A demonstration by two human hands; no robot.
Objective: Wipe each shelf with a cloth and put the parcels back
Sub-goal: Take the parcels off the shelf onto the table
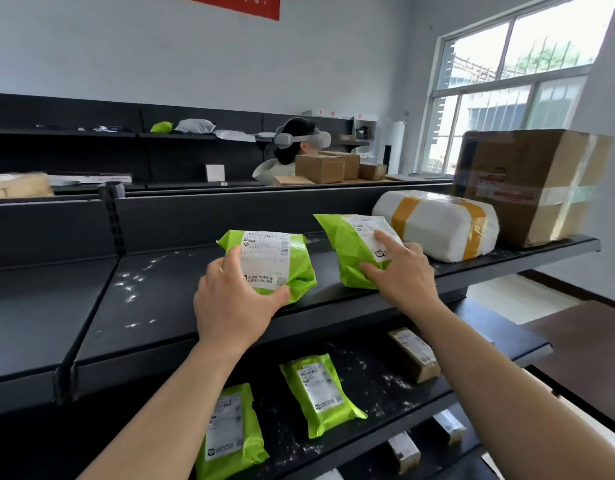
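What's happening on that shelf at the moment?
A person is working bare-handed at the top shelf. The left grip holds the left green parcel, and the right grip holds the right green parcel; both parcels lie on the shelf. A white taped parcel and a cardboard box sit further right. White specks dot the shelf, and no cloth is in view.

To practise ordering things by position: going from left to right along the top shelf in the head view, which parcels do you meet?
left green parcel → right green parcel → white parcel with yellow tape → large cardboard box
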